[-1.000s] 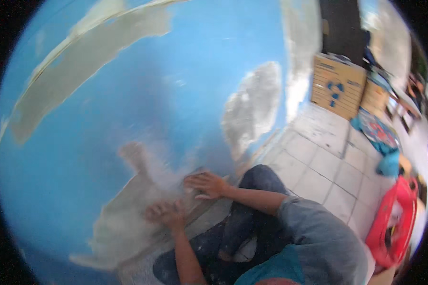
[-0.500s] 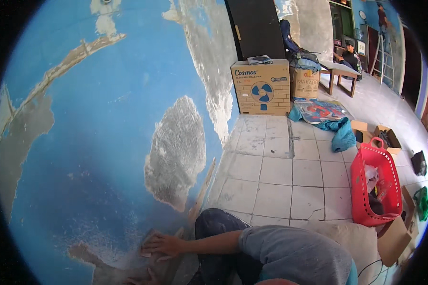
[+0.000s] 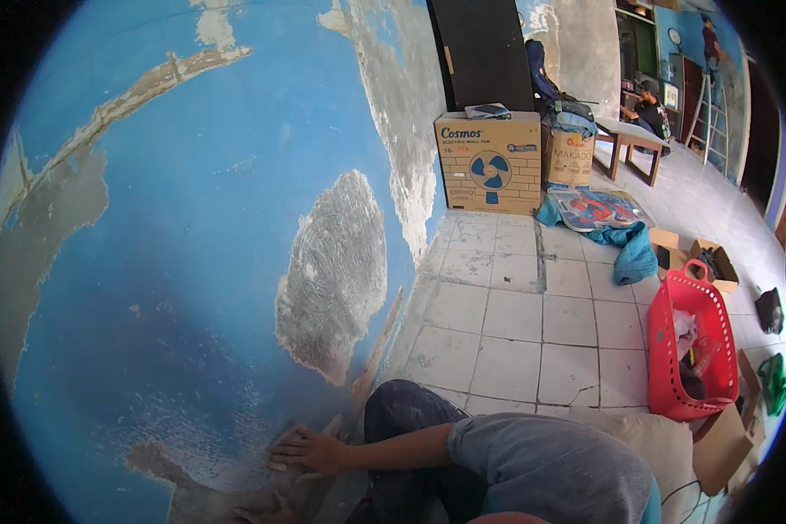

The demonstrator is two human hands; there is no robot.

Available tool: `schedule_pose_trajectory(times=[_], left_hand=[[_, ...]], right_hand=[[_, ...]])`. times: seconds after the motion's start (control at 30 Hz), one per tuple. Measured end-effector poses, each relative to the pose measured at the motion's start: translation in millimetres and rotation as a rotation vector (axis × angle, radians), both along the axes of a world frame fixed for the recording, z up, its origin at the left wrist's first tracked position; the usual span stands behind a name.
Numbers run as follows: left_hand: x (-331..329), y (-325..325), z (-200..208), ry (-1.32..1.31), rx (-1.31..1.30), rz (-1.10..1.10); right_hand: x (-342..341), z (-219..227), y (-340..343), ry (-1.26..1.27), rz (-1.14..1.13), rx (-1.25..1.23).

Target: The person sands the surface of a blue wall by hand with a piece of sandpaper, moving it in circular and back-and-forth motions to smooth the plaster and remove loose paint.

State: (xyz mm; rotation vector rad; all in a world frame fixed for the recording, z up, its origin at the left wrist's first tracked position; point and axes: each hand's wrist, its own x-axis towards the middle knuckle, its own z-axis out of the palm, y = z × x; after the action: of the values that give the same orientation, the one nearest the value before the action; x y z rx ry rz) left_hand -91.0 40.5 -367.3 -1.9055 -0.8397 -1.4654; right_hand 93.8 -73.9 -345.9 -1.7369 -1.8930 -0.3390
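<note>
A blue wall (image 3: 201,262) with peeled paint fills the left side. Low on it, my right hand (image 3: 313,452) lies with fingers stretched out against a dusty grey-brown surface; whether something thin is under the palm is hidden. Below it, close to the lower edge, my left hand (image 3: 271,511) touches the same area with thumb and fingers apart, partly cut off. Beside the hands, the paint is scuffed white around a bare grey-brown patch (image 3: 162,460). Farther up is an oval scratched cement patch (image 3: 339,271).
A pink basket (image 3: 659,371) with odds and ends stands on the white tiled floor (image 3: 506,362) at the right. Open cardboard (image 3: 723,445) lies by it. A fan carton (image 3: 463,188) stands in the corner. Far back, one person (image 3: 651,115) sits and another (image 3: 712,39) is on a ladder (image 3: 707,122).
The view has shifted slightly, so the scene sits a little farther right. My hands stay at the low part of the wall, with little visible movement against it.
</note>
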Motion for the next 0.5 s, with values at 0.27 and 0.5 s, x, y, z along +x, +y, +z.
schedule_pose_trajectory(times=[0.27, 0.5], left_hand=[[-12, 8, -2, 0.014, -0.012, -0.004], [-7, 2, -3, -0.006, -0.029, -0.043]], right_hand=[[-8, 190, 15, 0.029, -0.132, 0.480], [-17, -2, 9, -0.017, -0.103, 0.163]])
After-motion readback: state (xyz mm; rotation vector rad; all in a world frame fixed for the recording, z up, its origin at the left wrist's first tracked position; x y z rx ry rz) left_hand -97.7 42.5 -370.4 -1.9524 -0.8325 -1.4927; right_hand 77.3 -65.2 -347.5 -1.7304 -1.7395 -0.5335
